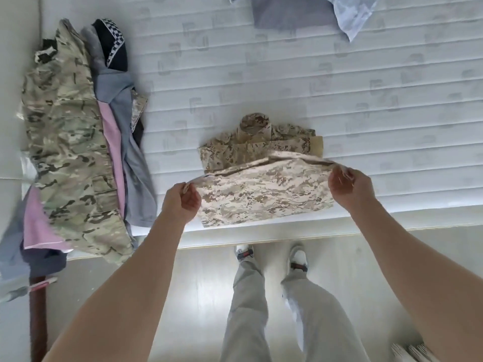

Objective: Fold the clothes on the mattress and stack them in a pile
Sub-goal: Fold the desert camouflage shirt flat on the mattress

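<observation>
On mattress (287, 74), hands pinching camouflage shirt (264, 189)

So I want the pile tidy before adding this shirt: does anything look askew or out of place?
Yes. The pile at the mattress's left corner is splayed, not squared: pink and grey layers fan out sideways and droop over the near edge. Both hands pinch the tan camouflage shirt.

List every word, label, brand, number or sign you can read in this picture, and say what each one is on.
No text can be read.
Mattress: its cover carries a repeated pale woven emblem, too faint and blurred to read as letters.
Desert camouflage shirt: pattern only, no legible tag or patch.
Pile of clothes: a checkered band on the dark garment, no lettering.
Shoes: dark and red marks, too small to read.
</observation>
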